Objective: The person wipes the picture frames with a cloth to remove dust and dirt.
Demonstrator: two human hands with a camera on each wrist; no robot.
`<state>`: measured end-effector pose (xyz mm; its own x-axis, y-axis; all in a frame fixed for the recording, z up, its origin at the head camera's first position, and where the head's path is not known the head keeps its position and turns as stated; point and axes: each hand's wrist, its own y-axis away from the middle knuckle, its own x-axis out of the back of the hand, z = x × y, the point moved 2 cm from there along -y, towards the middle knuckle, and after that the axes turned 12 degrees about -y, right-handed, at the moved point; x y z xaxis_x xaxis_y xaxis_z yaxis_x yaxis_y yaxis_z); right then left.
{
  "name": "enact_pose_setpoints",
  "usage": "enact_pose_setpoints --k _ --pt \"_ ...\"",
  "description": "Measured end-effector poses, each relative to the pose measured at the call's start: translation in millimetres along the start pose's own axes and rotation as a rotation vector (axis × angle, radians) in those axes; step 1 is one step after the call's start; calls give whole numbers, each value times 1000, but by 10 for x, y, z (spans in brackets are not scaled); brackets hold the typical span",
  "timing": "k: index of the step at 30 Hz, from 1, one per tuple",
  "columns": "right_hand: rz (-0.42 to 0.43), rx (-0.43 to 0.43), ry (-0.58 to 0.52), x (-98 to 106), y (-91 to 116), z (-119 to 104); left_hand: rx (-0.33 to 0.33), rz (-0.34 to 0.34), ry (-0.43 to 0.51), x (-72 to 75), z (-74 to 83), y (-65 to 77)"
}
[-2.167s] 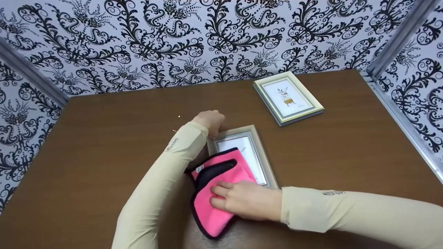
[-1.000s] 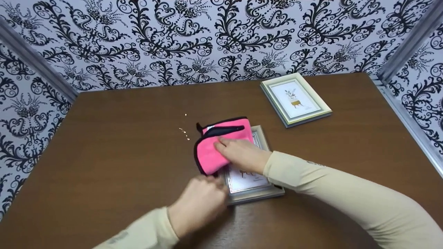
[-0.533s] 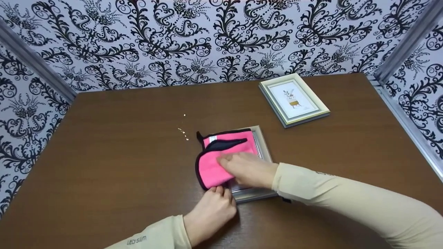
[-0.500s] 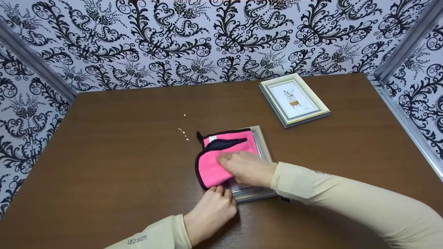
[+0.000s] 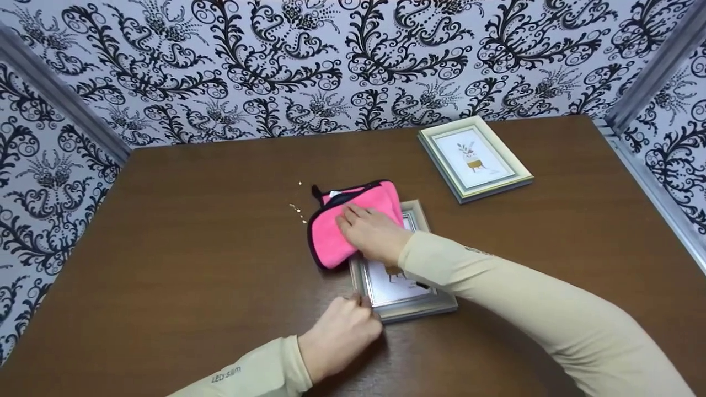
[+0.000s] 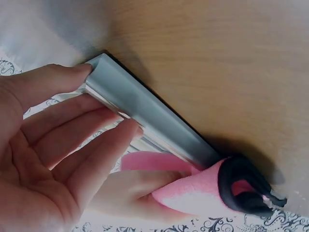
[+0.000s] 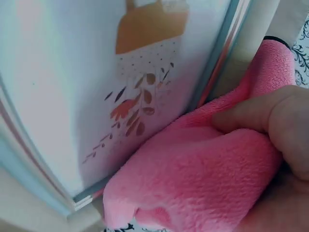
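A picture frame (image 5: 411, 309) with a pale border lies flat near the middle of the brown table. My left hand (image 5: 343, 333) grips its near left corner. In the left wrist view, the thumb lies on the outer side of the frame edge (image 6: 140, 111) and the fingertips touch the inner side. My right hand (image 5: 375, 231) holds a pink cloth (image 5: 331, 237) with black trim against the far left part of the frame. The right wrist view shows the cloth (image 7: 193, 179) bunched under the thumb, beside a printed vase of leaves behind the glass.
A second picture frame (image 5: 474, 157), cream-edged, lies at the back right of the table (image 5: 220, 237). Small light specks (image 5: 298, 209) are on the tabletop left of the cloth. A patterned wall (image 5: 287, 71) stands behind, with metal posts at the corners.
My left hand has gone from the far left corner of the frame to the near left one. The right hand has slid the cloth toward the far end, exposing the near part of the picture.
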<state>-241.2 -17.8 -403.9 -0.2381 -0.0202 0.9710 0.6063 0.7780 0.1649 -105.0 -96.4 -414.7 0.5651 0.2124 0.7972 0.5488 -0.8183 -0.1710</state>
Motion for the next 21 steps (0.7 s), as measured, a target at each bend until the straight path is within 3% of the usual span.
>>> enact_pose_setpoints --k 8,12,21 --pt "-45 45 -174 -10 378 -36 32 33 -4 6 1 -29" --pt "-45 70 -146 -35 497 -87 30 38 20 6 -21 -23" --pt "-32 41 -93 -75 205 22 30 1 68 -54 -83 -58"
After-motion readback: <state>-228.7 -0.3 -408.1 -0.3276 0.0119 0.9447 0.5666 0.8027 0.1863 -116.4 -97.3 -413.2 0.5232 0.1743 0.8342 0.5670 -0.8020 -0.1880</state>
